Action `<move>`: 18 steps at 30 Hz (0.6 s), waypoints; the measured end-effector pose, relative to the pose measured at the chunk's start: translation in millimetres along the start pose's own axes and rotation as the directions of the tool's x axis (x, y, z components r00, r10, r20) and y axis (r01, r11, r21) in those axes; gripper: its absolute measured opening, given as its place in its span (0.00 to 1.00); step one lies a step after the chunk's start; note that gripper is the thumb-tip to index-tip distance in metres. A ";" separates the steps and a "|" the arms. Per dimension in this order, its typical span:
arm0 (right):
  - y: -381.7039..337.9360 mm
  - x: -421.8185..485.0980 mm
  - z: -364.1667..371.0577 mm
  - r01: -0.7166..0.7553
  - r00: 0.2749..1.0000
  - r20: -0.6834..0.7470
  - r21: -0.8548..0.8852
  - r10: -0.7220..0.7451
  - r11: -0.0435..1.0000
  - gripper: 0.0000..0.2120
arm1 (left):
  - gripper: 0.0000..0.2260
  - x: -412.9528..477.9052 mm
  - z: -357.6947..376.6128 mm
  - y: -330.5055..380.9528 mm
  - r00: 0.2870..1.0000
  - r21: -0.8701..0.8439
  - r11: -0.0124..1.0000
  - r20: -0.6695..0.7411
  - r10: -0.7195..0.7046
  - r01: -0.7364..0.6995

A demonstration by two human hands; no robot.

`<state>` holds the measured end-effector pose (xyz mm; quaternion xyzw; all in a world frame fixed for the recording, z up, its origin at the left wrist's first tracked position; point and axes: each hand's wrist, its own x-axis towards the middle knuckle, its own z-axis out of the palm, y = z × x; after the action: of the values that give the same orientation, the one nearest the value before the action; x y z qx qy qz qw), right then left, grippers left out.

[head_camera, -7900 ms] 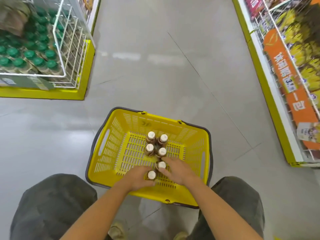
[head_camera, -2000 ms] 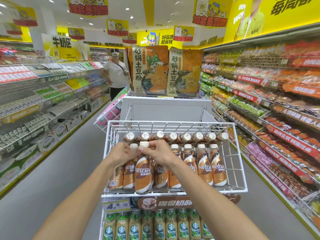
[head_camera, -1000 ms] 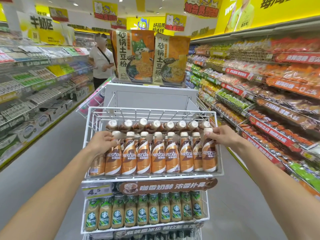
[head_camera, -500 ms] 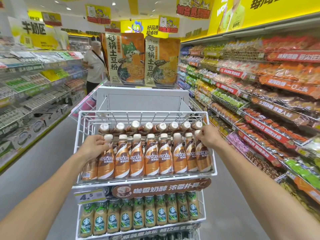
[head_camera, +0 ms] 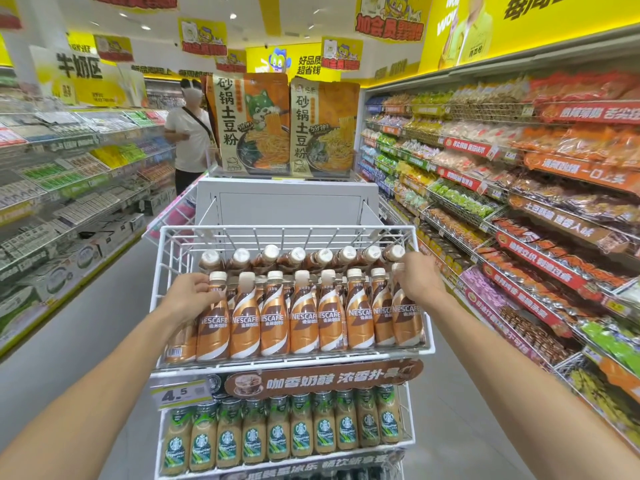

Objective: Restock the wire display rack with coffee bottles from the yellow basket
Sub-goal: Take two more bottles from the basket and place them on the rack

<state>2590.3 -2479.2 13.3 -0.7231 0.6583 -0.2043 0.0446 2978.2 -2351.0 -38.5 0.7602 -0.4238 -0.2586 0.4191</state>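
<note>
both hands on the ends of a bottle row in the top tier of a white wire display rack (head_camera: 287,227)

the brown-and-orange nescafe coffee bottles with cream caps (head_camera: 304,320) stand upright, side by side, along the front of the top tier. behind them a second row of bottles (head_camera: 298,256) lies tilted, caps toward the camera. the left hand (head_camera: 188,299) curls its fingers round the neck of the leftmost bottle (head_camera: 212,327). the right hand (head_camera: 417,280) grips the neck of the rightmost bottle (head_camera: 407,320) just under its cap. a brown paper banner (head_camera: 325,379) and a white "4.5" price tag (head_camera: 180,394) hang below the tier. green-labelled starbucks bottles (head_camera: 277,434) fill the tier beneath.
</note>
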 end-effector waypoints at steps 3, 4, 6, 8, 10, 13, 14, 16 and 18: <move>-2.5 -6.5 -1.2 0.019 0.998 -0.061 -0.107 -0.026 0.994 0.13 | 0.33 -1.5 3.9 2.2 0.999 -0.005 1.000 -0.044 -0.014 0.014; -2.6 -7.6 -2.7 0.022 0.997 -0.073 -0.123 -0.031 0.992 0.16 | 0.32 -2.6 5.1 3.0 0.998 -0.003 1.000 -0.061 -0.015 0.015; 0.3 -6.7 -6.3 0.036 0.996 -0.081 -0.087 -0.044 0.996 0.13 | 0.31 -5.9 7.3 3.5 0.995 0.023 1.000 -0.100 -0.007 0.009; 4.1 -6.3 -10.2 0.077 0.993 -0.088 -0.038 -0.080 0.996 0.09 | 0.29 -11.0 8.6 3.9 0.989 0.081 0.997 -0.142 0.029 -0.018; 5.7 -9.3 -13.9 0.188 0.974 -0.120 -0.036 -0.191 0.981 0.11 | 0.29 -17.2 9.6 5.7 0.979 0.196 0.978 -0.170 0.113 -0.079; -0.2 -19.4 -15.7 0.381 0.919 -0.070 -0.094 -0.388 0.920 0.14 | 0.29 -31.5 8.2 14.6 0.963 0.479 0.860 -0.101 0.250 -0.173; -3.9 -23.2 -14.6 0.434 0.899 -0.010 -0.114 -0.438 0.894 0.15 | 0.29 -38.0 8.0 19.5 0.961 0.557 0.805 -0.042 0.272 -0.203; -12.9 -30.7 -9.1 0.524 0.851 0.120 -0.131 -0.511 0.842 0.24 | 0.28 -54.0 8.9 29.8 0.957 0.676 0.688 0.093 0.276 -0.265; -23.6 -42.2 -1.3 0.597 0.796 0.220 -0.132 -0.564 0.791 0.33 | 0.31 -72.8 14.3 39.2 0.939 0.755 0.560 0.241 0.247 -0.341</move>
<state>2609.8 -2434.9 12.4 -0.9060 0.4140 -0.0805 -0.0358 2913.8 -2305.6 -9.5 0.7693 -0.6363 -0.0133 0.0564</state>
